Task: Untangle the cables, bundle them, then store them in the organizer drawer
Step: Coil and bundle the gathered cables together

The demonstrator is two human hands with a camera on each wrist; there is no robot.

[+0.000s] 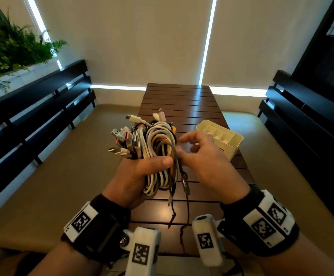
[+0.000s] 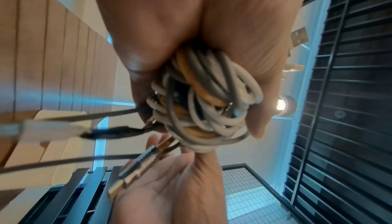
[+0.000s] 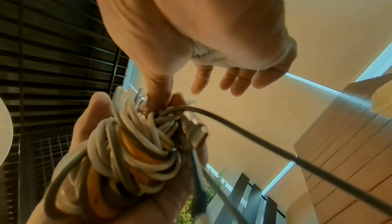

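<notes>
I see the left hand [image 1: 140, 176] clamped round the cable bundle [image 1: 158, 154] (plugs fanned above the grip); the right hand [image 1: 204, 156], fingers apart, thumb touching beside it.

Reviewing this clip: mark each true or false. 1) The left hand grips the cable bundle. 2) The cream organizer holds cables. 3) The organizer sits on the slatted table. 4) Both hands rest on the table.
1) The left hand grips the coiled bundle of white, grey and orange cables: true.
2) False: the cream plastic compartment organizer shows no cables inside.
3) It sits on the dark wooden slatted table: true.
4) False: the left hand and right hand are raised above it.
</notes>
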